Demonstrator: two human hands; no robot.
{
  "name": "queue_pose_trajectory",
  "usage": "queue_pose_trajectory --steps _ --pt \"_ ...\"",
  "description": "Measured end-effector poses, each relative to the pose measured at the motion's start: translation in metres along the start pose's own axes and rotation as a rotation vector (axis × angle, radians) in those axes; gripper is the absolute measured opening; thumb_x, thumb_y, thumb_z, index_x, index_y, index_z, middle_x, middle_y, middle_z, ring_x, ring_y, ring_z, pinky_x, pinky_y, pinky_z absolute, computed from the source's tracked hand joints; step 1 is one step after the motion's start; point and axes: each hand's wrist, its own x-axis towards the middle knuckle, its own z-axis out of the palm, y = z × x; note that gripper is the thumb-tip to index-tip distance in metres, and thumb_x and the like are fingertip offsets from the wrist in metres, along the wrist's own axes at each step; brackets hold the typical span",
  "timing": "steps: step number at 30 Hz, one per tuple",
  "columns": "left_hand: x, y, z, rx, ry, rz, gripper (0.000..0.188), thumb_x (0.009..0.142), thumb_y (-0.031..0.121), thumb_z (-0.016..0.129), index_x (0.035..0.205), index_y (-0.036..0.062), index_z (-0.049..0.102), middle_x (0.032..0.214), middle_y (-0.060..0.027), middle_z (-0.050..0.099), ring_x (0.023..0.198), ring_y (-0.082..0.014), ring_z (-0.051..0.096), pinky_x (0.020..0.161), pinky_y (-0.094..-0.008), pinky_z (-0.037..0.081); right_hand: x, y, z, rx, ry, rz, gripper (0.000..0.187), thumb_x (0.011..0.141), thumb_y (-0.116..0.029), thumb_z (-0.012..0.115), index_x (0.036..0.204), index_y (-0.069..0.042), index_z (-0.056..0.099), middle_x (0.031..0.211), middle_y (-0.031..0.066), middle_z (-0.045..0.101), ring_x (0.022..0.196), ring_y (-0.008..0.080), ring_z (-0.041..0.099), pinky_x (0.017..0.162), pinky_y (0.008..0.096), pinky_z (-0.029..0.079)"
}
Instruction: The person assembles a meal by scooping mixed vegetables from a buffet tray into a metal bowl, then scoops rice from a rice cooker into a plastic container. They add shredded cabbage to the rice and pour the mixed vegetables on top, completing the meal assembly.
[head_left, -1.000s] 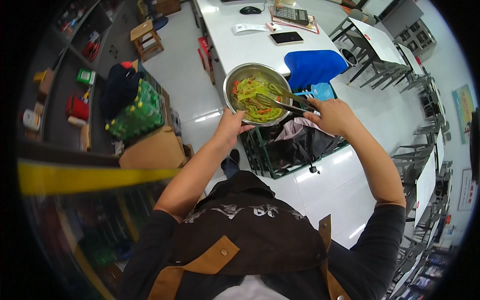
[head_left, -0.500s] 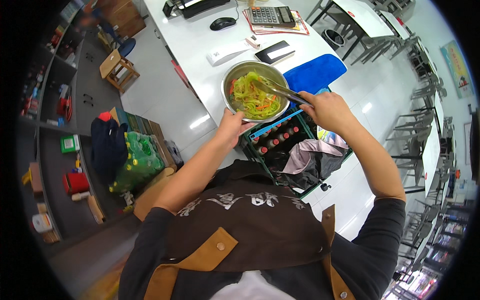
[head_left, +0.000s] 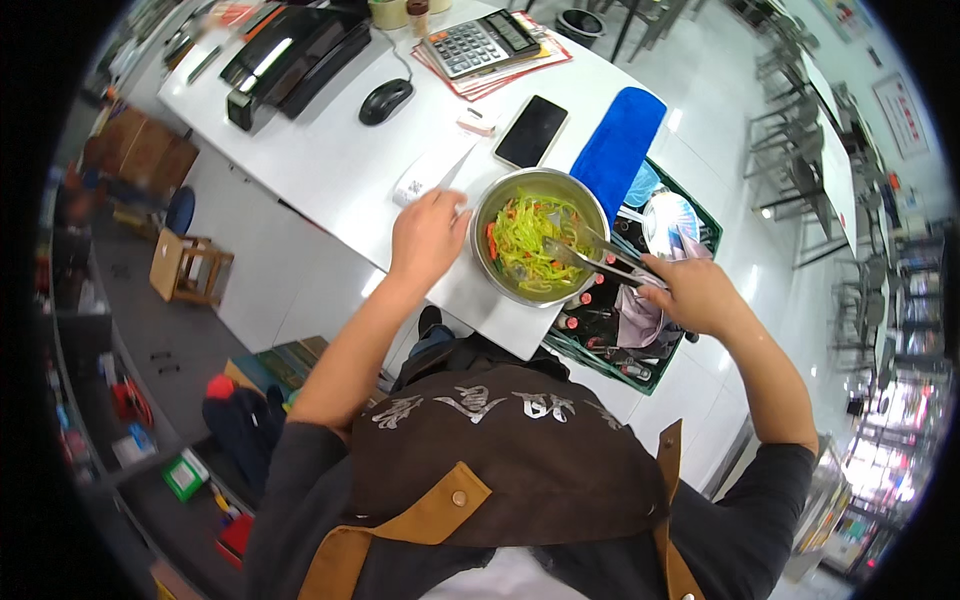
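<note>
A round steel bowl (head_left: 490,268) of green and orange shredded salad (head_left: 530,245) sits at the near corner of a white table (head_left: 330,170). My left hand (head_left: 428,237) grips the bowl's left rim. Metal tongs (head_left: 590,255) reach into the salad from the right, with my right hand (head_left: 692,296) closed around their handles. My brown apron fills the lower middle.
On the table lie a black phone (head_left: 531,131), a folded blue cloth (head_left: 618,141), a calculator (head_left: 481,41) on papers, a black mouse (head_left: 385,101) and a black machine (head_left: 290,55). A green bottle crate (head_left: 640,345) stands on the floor under my right hand. A small wooden stool (head_left: 185,265) is at left.
The view has swung toward the table, so bowl and hands now sit lower in frame. My left hand stays on the rim, and the tongs remain in the salad.
</note>
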Motion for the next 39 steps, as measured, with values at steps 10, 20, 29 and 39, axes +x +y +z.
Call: queue_pose_trajectory --steps 10,20,29,39 --pt "0.149 -0.051 0.11 0.299 -0.3 0.677 0.038 0.066 0.023 0.076 0.098 0.0094 0.059 0.091 -0.0071 0.054 0.094 -0.0243 0.052 0.079 -0.0385 0.041 -0.044 -0.072 0.011 0.275 0.081 0.359 0.046 0.087 -0.035 0.06 0.123 -0.007 0.051 0.079 0.0167 0.065 0.072 0.0376 0.062 0.066 0.047 0.048" --pt "0.153 -0.031 0.112 -0.077 -0.229 0.132 0.019 0.081 0.021 0.062 0.091 0.0054 0.061 0.089 -0.0159 0.059 0.09 -0.0358 0.058 0.076 -0.0465 0.049 -0.053 -0.086 0.011 0.448 0.156 0.491 0.045 0.086 -0.027 0.061 0.123 -0.002 0.055 0.077 0.023 0.064 0.073 0.0409 0.062 0.067 0.048 0.046" --pt "0.02 -0.041 0.038 -0.701 -0.783 -0.423 0.041 0.093 0.027 0.056 0.114 -0.008 0.051 0.078 -0.0184 0.066 0.052 -0.0208 0.065 0.051 -0.0333 0.053 -0.005 -0.049 0.051 0.525 0.113 0.313 0.037 0.091 -0.033 0.052 0.116 -0.006 0.059 0.08 0.0205 0.065 0.076 0.0398 0.062 0.068 0.0458 0.048" --pt "-0.002 -0.027 0.035 -1.078 -0.624 -0.687 0.036 0.095 0.01 0.051 0.127 -0.0054 0.044 0.084 -0.0118 0.056 0.062 -0.0178 0.064 0.051 -0.0289 0.057 0.011 -0.098 0.05 0.511 0.241 0.227 0.031 0.092 -0.027 0.055 0.115 -0.007 0.058 0.064 0.0149 0.06 0.055 0.0305 0.06 0.053 0.0427 0.047"
